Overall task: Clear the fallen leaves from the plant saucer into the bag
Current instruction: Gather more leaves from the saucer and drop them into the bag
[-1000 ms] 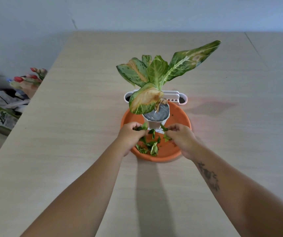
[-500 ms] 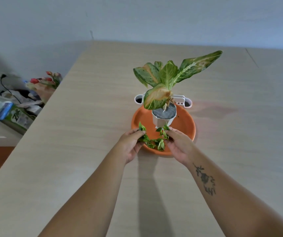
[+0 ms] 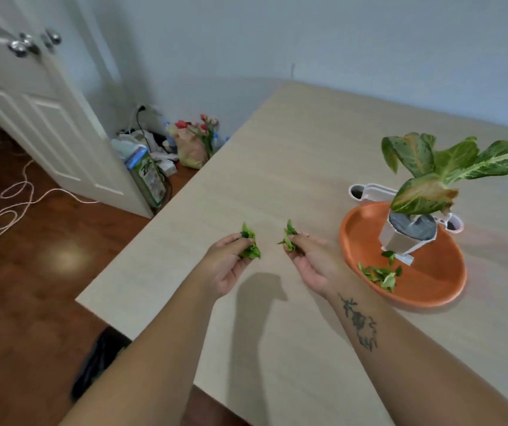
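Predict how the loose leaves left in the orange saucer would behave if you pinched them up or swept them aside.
The leaves are small, thin scraps, so probably very light and floppy. They lie loosely in the saucer, so sweeping would likely scatter them.

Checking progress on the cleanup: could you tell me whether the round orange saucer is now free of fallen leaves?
No, small green leaf pieces lie on the orange saucer.

Matt pale wood-grain table (image 3: 277, 167), smooth orange saucer (image 3: 424, 290), probably plastic, glossy wooden floor (image 3: 31, 287)
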`<control>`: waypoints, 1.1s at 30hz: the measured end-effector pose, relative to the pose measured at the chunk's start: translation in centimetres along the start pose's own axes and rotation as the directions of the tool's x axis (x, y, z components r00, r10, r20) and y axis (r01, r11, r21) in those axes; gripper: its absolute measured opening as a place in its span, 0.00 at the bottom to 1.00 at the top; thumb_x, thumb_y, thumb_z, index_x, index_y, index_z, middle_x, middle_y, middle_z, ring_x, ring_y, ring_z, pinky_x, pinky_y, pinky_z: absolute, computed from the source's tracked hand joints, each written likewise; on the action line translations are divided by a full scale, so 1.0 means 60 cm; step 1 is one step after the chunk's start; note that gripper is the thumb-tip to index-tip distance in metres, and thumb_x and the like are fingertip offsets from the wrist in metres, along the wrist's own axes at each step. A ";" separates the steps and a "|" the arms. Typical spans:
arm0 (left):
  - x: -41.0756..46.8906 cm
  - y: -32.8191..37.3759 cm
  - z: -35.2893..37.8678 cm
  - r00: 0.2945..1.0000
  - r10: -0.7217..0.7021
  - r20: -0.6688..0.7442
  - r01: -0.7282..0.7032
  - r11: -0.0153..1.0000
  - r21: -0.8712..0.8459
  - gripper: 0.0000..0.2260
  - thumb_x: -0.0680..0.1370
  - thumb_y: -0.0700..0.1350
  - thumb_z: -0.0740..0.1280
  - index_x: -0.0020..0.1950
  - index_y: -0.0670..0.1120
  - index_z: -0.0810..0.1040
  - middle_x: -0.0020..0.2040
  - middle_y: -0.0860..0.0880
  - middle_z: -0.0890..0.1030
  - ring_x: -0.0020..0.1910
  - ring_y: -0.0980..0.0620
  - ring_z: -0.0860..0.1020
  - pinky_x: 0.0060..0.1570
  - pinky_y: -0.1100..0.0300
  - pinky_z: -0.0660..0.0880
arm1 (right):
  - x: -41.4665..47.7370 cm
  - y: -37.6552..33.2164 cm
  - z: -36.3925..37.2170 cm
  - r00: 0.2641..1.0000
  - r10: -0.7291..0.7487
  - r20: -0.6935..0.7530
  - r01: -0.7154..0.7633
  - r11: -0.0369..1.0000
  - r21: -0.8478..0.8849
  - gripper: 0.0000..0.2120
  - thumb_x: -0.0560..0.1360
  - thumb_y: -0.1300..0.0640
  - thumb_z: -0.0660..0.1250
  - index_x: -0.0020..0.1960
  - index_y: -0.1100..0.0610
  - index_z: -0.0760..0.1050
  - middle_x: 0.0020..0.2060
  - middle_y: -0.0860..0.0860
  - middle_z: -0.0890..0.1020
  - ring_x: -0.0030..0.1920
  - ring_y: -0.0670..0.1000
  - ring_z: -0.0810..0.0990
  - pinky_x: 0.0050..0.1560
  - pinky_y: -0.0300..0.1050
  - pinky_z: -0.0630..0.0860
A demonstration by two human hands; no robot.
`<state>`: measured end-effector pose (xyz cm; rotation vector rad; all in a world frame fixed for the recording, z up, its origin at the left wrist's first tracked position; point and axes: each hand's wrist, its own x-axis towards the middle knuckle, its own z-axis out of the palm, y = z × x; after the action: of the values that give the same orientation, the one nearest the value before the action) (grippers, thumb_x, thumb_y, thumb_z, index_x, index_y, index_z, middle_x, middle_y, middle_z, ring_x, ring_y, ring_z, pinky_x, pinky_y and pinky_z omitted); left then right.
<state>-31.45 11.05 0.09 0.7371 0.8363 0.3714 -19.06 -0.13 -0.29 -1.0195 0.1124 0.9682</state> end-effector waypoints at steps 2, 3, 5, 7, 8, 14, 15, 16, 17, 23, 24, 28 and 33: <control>-0.012 0.028 -0.057 0.999 0.021 -0.036 -0.022 0.999 -0.030 0.05 0.78 0.32 0.64 0.51 0.38 0.78 0.42 0.43 0.83 0.37 0.54 0.83 0.39 0.65 0.81 | 0.005 0.037 0.050 0.999 0.041 0.031 -0.041 0.999 0.003 0.05 0.76 0.73 0.61 0.45 0.67 0.75 0.39 0.58 0.77 0.40 0.50 0.78 0.36 0.36 0.79; -0.018 0.041 -0.087 0.998 0.031 -0.055 -0.034 0.999 -0.043 0.05 0.78 0.33 0.65 0.51 0.37 0.78 0.44 0.42 0.83 0.39 0.53 0.83 0.40 0.64 0.81 | 0.004 0.057 0.075 0.997 0.061 0.046 -0.061 0.998 -0.005 0.05 0.76 0.73 0.61 0.46 0.68 0.75 0.39 0.58 0.78 0.40 0.50 0.78 0.36 0.36 0.80; -0.036 0.069 -0.156 0.993 0.053 -0.103 -0.060 0.996 -0.069 0.06 0.78 0.33 0.65 0.53 0.37 0.78 0.46 0.42 0.82 0.43 0.51 0.81 0.44 0.64 0.81 | -0.002 0.103 0.133 0.990 0.105 0.093 -0.101 0.994 -0.042 0.05 0.76 0.72 0.61 0.46 0.68 0.75 0.38 0.58 0.79 0.39 0.49 0.79 0.37 0.36 0.80; -0.059 0.092 -0.221 0.986 0.065 -0.151 -0.081 0.992 -0.097 0.05 0.77 0.33 0.66 0.52 0.37 0.78 0.46 0.42 0.82 0.43 0.52 0.81 0.45 0.64 0.81 | -0.012 0.149 0.186 0.980 0.143 0.135 -0.132 0.987 -0.091 0.05 0.76 0.72 0.62 0.46 0.67 0.76 0.37 0.57 0.81 0.37 0.48 0.80 0.38 0.35 0.80; -0.071 0.102 -0.254 0.983 0.068 -0.171 -0.088 0.990 -0.110 0.05 0.77 0.33 0.66 0.52 0.37 0.78 0.46 0.42 0.83 0.43 0.52 0.82 0.45 0.64 0.81 | -0.017 0.172 0.211 0.976 0.162 0.146 -0.147 0.983 -0.111 0.05 0.76 0.72 0.62 0.46 0.67 0.76 0.37 0.57 0.81 0.37 0.48 0.80 0.39 0.35 0.80; -0.145 0.139 -0.441 0.956 0.054 -0.288 -0.109 0.978 -0.177 0.05 0.77 0.33 0.67 0.53 0.36 0.79 0.51 0.40 0.84 0.48 0.50 0.83 0.45 0.63 0.81 | -0.043 0.316 0.345 0.940 0.269 0.212 -0.235 0.956 -0.174 0.07 0.76 0.70 0.63 0.53 0.70 0.75 0.43 0.59 0.81 0.43 0.51 0.81 0.46 0.38 0.81; -0.159 0.144 -0.467 0.951 0.047 -0.305 -0.110 0.975 -0.192 0.05 0.77 0.33 0.67 0.52 0.36 0.79 0.50 0.40 0.84 0.48 0.50 0.83 0.46 0.62 0.81 | -0.049 0.341 0.365 0.934 0.286 0.216 -0.247 0.951 -0.188 0.06 0.76 0.70 0.63 0.52 0.70 0.75 0.42 0.59 0.81 0.43 0.50 0.81 0.46 0.37 0.82; -0.173 0.149 -0.500 0.942 0.046 -0.332 -0.119 0.972 -0.203 0.05 0.77 0.33 0.67 0.52 0.36 0.78 0.49 0.40 0.84 0.47 0.50 0.83 0.46 0.62 0.81 | -0.056 0.369 0.388 0.927 0.306 0.218 -0.262 0.942 -0.208 0.05 0.76 0.70 0.63 0.50 0.69 0.76 0.41 0.58 0.81 0.42 0.49 0.80 0.44 0.36 0.82; -0.182 0.151 -0.518 0.933 0.045 -0.356 -0.125 0.971 -0.206 0.06 0.77 0.33 0.67 0.53 0.37 0.78 0.48 0.41 0.83 0.46 0.51 0.83 0.46 0.62 0.81 | -0.061 0.386 0.401 0.924 0.316 0.217 -0.269 0.938 -0.221 0.04 0.76 0.70 0.63 0.48 0.68 0.76 0.40 0.58 0.80 0.42 0.49 0.80 0.43 0.36 0.81; -0.225 0.138 -0.647 0.891 -0.002 -0.453 -0.124 0.960 -0.249 0.12 0.77 0.34 0.67 0.60 0.36 0.76 0.48 0.43 0.81 0.47 0.52 0.81 0.51 0.61 0.78 | -0.091 0.508 0.464 0.884 0.419 0.208 -0.318 0.864 -0.389 0.04 0.76 0.69 0.64 0.49 0.65 0.76 0.42 0.57 0.80 0.44 0.50 0.80 0.49 0.39 0.80; -0.229 0.134 -0.659 0.889 -0.007 -0.459 -0.125 0.958 -0.258 0.12 0.77 0.34 0.67 0.60 0.36 0.76 0.47 0.44 0.81 0.47 0.52 0.81 0.50 0.61 0.79 | -0.093 0.520 0.467 0.877 0.434 0.207 -0.326 0.854 -0.406 0.05 0.76 0.70 0.63 0.50 0.66 0.75 0.42 0.58 0.80 0.44 0.50 0.80 0.48 0.39 0.80; -0.229 0.112 -0.704 0.854 -0.031 -0.520 -0.142 0.947 -0.290 0.13 0.77 0.34 0.67 0.61 0.35 0.75 0.47 0.43 0.81 0.48 0.51 0.80 0.55 0.59 0.77 | -0.081 0.567 0.477 0.848 0.496 0.188 -0.361 0.800 -0.479 0.10 0.76 0.70 0.63 0.57 0.69 0.73 0.42 0.59 0.79 0.42 0.51 0.79 0.42 0.39 0.82; -0.196 0.061 -0.759 0.788 -0.104 -0.607 -0.130 0.935 -0.329 0.12 0.77 0.34 0.68 0.60 0.37 0.77 0.49 0.43 0.82 0.48 0.52 0.82 0.51 0.61 0.78 | -0.029 0.647 0.466 0.797 0.579 0.170 -0.390 0.709 -0.588 0.06 0.77 0.70 0.62 0.53 0.67 0.74 0.40 0.57 0.79 0.41 0.50 0.79 0.46 0.39 0.82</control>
<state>-74.34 27.00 -11.34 0.2637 1.3415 0.7838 -57.74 26.37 -9.80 -1.3371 -0.2017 1.7345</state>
